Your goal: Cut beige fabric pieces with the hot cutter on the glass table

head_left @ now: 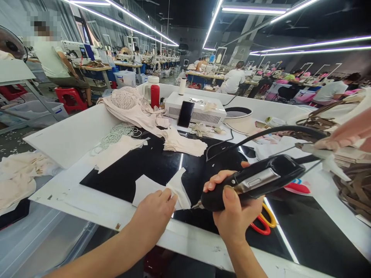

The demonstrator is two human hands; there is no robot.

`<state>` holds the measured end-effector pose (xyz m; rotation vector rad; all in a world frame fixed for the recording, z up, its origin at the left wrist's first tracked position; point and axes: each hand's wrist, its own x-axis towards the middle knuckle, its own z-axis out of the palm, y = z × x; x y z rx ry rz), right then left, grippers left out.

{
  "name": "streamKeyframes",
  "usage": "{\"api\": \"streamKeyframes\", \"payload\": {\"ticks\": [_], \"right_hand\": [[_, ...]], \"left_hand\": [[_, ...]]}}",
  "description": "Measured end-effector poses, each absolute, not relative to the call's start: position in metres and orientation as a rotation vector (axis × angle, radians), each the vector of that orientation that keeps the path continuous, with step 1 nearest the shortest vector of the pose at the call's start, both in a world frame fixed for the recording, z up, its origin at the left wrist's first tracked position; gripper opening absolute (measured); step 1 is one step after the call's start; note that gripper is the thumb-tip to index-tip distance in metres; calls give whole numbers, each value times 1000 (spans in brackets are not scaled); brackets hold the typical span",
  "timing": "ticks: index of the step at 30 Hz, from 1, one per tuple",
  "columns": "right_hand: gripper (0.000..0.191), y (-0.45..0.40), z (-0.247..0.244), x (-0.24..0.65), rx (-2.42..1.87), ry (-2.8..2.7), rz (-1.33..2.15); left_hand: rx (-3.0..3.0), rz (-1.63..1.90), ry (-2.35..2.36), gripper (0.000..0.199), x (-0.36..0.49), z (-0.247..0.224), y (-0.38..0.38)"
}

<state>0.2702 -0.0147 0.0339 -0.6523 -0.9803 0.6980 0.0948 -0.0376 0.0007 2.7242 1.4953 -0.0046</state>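
Note:
My right hand is wrapped round a black corded hand tool with a silver lever on its side. Its thin metal tip points left, at the lower edge of a small cream fabric piece. My left hand has its fingers pressed together on that fabric and on a white card under it. Both lie on a black glossy sheet. Below the tool, partly hidden by my right hand, are scissors with red and yellow handles.
Stacked cream fabric pieces and tangled pale green cord lie farther back. A phone leans on a white vented box. The tool's black cable arches right, near hanging clips. Other people sit at sewing tables behind.

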Motion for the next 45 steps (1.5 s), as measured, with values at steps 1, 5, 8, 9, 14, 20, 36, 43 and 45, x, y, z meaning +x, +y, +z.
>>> {"api": "streamKeyframes", "payload": {"ticks": [1,5,8,9,14,20,36,43,45], "right_hand": [[49,-15,33,270,-649,-983,699],[51,-14,31,269,-662,-995,678],[51,-12,29,268,-670,-998,677],[51,-12,29,268,-675,-999,679],[51,-14,28,267,-686,-1010,681],[52,-14,28,266,-674,-1012,669],[50,-16,25,265,-658,-1023,683],[53,-16,24,265,-679,-1017,694],[53,-16,24,265,-681,-1020,685]], "left_hand": [[2720,-21,1496,22,95,1,-38],[2693,-52,1514,22,96,2,-39],[2701,-26,1531,21,96,2,-41],[2711,-17,1535,20,96,2,-42],[2756,-13,1545,19,96,-2,-45],[2739,-56,1565,21,97,-4,-44],[3073,543,1087,24,110,-13,-62],[3086,817,921,30,108,-17,-50],[3089,819,908,29,105,-18,-47]]}}
